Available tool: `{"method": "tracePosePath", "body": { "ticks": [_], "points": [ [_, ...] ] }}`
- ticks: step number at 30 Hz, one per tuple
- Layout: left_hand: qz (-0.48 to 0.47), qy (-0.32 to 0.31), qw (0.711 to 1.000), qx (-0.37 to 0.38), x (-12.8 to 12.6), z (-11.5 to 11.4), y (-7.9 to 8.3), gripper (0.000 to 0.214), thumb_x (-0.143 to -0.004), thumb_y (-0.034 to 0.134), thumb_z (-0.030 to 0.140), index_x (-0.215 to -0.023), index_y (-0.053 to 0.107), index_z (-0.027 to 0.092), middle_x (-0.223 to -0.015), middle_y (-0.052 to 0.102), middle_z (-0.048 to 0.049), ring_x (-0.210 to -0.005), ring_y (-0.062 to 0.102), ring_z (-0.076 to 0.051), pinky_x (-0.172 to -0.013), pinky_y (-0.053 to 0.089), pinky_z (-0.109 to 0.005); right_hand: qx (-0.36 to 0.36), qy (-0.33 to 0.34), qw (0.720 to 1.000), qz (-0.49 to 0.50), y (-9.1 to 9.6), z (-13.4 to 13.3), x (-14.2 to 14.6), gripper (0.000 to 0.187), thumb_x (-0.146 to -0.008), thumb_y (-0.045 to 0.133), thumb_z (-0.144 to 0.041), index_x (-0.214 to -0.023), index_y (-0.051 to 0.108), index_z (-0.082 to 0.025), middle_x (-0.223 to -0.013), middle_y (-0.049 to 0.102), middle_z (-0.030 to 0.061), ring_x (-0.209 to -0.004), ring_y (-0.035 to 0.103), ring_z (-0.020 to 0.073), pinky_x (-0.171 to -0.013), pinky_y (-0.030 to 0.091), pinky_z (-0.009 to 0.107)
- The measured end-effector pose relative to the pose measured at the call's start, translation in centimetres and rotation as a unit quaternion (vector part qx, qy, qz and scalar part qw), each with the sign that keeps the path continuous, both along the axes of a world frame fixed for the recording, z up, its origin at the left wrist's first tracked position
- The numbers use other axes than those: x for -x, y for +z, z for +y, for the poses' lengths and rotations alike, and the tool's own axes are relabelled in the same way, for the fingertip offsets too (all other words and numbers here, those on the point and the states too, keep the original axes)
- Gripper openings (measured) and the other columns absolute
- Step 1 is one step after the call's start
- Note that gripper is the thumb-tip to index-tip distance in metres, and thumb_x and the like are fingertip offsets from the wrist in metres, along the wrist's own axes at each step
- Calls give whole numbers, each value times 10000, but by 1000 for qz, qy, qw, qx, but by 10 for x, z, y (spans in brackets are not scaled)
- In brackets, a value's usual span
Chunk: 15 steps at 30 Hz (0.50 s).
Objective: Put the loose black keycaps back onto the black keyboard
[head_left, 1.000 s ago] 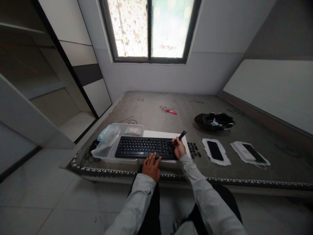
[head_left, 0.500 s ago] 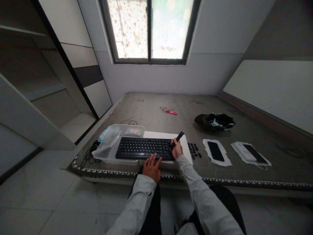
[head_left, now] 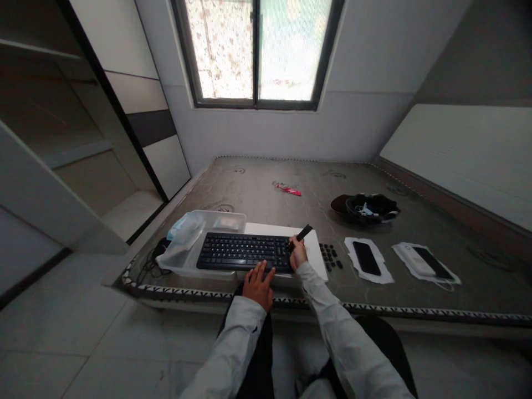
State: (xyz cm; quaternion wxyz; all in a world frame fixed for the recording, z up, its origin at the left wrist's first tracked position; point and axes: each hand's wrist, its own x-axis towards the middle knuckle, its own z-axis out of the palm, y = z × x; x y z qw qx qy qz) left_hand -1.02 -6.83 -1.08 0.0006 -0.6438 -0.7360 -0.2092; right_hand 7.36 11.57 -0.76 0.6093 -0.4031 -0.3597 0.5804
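Note:
A black keyboard (head_left: 245,250) lies across a clear plastic tray (head_left: 183,271) and a white board (head_left: 313,252). My left hand (head_left: 258,285) rests with outstretched fingers on the keyboard's front edge, not wrapped round it. At the keyboard's right end, my right hand (head_left: 298,255) is closed round a slim black tool (head_left: 305,231). The tool slants, its upper end sticking out above the fingers; its lower end is mostly hidden by the hand, near the right-hand keys. Several small loose black keycaps (head_left: 330,256) lie on the mattress just right of the board.
On the mattress (head_left: 257,172), a phone (head_left: 366,257) and a white device (head_left: 419,260) beside another dark-screened phone (head_left: 434,263) lie on white sheets. A dark cap (head_left: 372,209) and red packet (head_left: 288,190) sit farther back. A cable (head_left: 147,269) lies left of the tray.
My right hand has shifted slightly left with the black tool, at the keyboard's right end. My left hand stays on the front edge.

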Motion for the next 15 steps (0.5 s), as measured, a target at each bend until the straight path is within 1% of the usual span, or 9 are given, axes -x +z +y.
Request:
{"method": "tracePosePath", "body": {
  "ticks": [4, 7, 9, 11, 15],
  "points": [
    [-2, -2, 1000, 2, 1, 0, 0, 676, -670, 544, 153, -1324, 477, 310, -1488, 329, -38, -1357, 302, -243, -1071, 267, -439, 19, 36, 999, 1, 3, 1, -1, 352, -655, 638, -504, -697, 404, -243, -635, 477, -55, -607, 461, 120, -628, 401, 253],
    [-4, -5, 1000, 1, 2, -1, -1, 676, -678, 543, 160, -1333, 466, 309, -1493, 320, -37, -1361, 295, -243, -1071, 268, -441, 26, 82, 996, 15, 8, 1, -3, 324, -679, 648, -481, -705, 435, -238, -617, 475, -55, -567, 451, 114, -594, 402, 252],
    [-6, -9, 1000, 2, 2, -1, 0, 679, -682, 544, 161, -1339, 458, 310, -1495, 314, -35, -1362, 294, -244, -1071, 269, -441, 18, 118, 993, 12, 12, 0, -7, 307, -700, 642, -475, -707, 451, -235, -611, 476, -51, -555, 452, 113, -583, 401, 253],
    [-7, -8, 1000, 2, 2, -1, 0, 684, -680, 547, 158, -1341, 457, 309, -1494, 316, -36, -1359, 297, -249, -1072, 269, -443, 7, 141, 990, 2, 15, 0, -12, 317, -706, 644, -485, -702, 453, -232, -597, 473, -53, -544, 452, 113, -576, 397, 253],
    [-7, 1, 1000, 0, 0, -1, 0, 683, -667, 554, 150, -1328, 475, 306, -1490, 324, -39, -1353, 306, -258, -1076, 266, -446, -25, 151, 988, -15, 18, 0, -17, 362, -691, 662, -530, -731, 469, -228, -569, 464, -65, -546, 480, 116, -596, 407, 252]
  ]
}}
